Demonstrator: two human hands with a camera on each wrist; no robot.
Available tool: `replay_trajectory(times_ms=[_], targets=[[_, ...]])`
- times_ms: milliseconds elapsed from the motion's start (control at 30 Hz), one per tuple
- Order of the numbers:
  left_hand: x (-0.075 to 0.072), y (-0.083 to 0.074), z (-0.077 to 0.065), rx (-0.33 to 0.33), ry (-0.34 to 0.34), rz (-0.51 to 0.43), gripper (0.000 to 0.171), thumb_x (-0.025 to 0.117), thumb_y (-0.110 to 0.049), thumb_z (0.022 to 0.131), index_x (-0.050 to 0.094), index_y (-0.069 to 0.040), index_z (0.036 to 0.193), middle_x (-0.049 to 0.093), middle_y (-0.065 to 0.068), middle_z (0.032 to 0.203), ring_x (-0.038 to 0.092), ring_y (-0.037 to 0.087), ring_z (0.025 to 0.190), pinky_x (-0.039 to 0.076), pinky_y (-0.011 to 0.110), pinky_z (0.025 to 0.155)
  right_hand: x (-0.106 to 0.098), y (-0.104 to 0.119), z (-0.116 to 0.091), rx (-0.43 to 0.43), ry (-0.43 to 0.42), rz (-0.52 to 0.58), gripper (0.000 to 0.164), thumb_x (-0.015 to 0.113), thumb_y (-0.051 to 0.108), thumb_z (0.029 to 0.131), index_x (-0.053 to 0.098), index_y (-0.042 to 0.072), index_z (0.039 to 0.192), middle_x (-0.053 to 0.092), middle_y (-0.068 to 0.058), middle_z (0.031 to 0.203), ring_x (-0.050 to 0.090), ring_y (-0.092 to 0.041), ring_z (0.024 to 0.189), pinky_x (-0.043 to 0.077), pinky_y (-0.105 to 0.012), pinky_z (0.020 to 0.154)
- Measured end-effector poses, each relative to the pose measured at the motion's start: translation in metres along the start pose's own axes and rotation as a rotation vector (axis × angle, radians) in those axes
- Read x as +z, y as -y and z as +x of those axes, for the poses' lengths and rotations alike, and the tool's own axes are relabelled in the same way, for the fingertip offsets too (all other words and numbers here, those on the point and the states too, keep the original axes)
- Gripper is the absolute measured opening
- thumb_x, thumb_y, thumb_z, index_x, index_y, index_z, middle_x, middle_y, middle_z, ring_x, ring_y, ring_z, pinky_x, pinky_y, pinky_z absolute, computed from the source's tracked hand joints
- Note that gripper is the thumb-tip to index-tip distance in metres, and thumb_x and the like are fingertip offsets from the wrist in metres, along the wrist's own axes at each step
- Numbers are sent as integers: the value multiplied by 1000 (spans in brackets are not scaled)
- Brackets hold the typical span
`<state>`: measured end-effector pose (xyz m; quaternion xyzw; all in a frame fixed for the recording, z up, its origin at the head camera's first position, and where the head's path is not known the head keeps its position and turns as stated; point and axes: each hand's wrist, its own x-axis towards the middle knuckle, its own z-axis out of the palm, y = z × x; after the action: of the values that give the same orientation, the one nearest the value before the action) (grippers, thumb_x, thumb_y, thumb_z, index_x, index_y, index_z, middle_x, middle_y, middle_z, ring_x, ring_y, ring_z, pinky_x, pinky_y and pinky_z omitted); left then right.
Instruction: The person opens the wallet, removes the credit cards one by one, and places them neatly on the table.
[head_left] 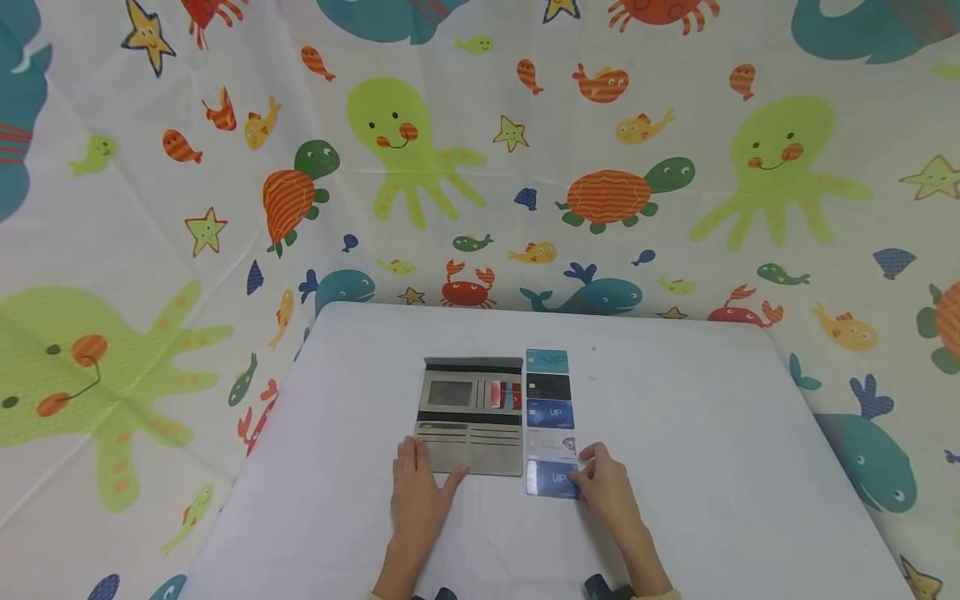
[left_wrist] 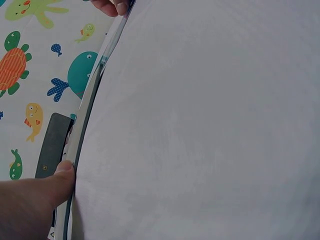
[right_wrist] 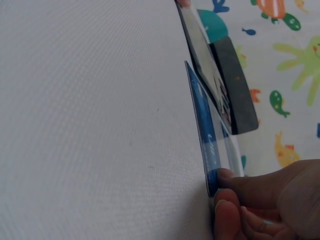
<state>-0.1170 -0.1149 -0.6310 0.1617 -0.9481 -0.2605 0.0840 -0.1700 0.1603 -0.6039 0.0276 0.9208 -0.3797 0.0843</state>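
Note:
An opened grey wallet (head_left: pixel 487 460) with card slots lies flat on the white table. My left hand (head_left: pixel 420 500) rests on its lower left corner, fingers straight; in the left wrist view the thumb (left_wrist: pixel 62 175) presses the near edge. To the wallet's right, several cards stand in a column. At the bottom of it is a blue VIP card (head_left: pixel 546 478), whose right edge my right hand (head_left: pixel 609 493) pinches between thumb and fingers. The right wrist view shows that blue card (right_wrist: pixel 204 125) edge-on, with the right thumb on its face.
Above the blue card lie a pale card (head_left: pixel 547 445), another blue VIP card (head_left: pixel 550 414), a black card (head_left: pixel 548 387) and a teal VIP card (head_left: pixel 547 361). A red card (head_left: pixel 504 395) shows inside the wallet. Behind the table (head_left: pixel 720 433) hangs a sea-animal cloth (head_left: pixel 480 183).

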Motion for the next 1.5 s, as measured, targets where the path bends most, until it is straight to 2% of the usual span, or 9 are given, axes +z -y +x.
replay_trajectory(times_ms=[333,600,767,1167,1400,1500], targets=[[0,0,0,17,-32,-3,97,78,-51,82,41,13,145,36,32,155,33,48,146,35,58,116,0,-2,2,-13,0,-5,28,71,9,91,56,0,113,61,-3,72,53,-12,57,44,-22,49],[-1,0,0,3,5,0,97,75,-53,85,39,12,147,33,31,157,31,47,148,32,57,118,-2,3,5,-44,-33,20,26,67,21,96,58,2,112,61,-2,72,53,-11,58,43,-21,50],[-1,0,0,0,7,-1,98,75,-54,85,38,12,147,33,31,157,31,47,148,32,57,118,0,17,9,-75,-59,19,26,67,24,96,60,3,109,61,-3,75,52,-12,64,43,-21,53],[-2,4,0,17,-15,-4,98,76,-53,83,40,12,146,35,31,156,32,47,147,33,57,118,22,57,19,-182,-12,67,25,68,26,96,63,4,108,60,-2,78,52,-12,69,44,-19,57],[-5,10,0,4,16,-9,100,74,-55,84,37,11,148,31,30,158,29,47,149,32,58,118,40,76,21,-264,9,117,26,71,20,92,65,1,109,63,-3,83,56,-11,72,48,-18,60],[-7,12,-1,5,22,-15,100,74,-56,84,36,11,149,31,31,158,29,47,149,32,59,117,47,83,22,-274,22,144,28,75,15,89,65,1,111,63,-5,89,56,-13,77,50,-19,63]])
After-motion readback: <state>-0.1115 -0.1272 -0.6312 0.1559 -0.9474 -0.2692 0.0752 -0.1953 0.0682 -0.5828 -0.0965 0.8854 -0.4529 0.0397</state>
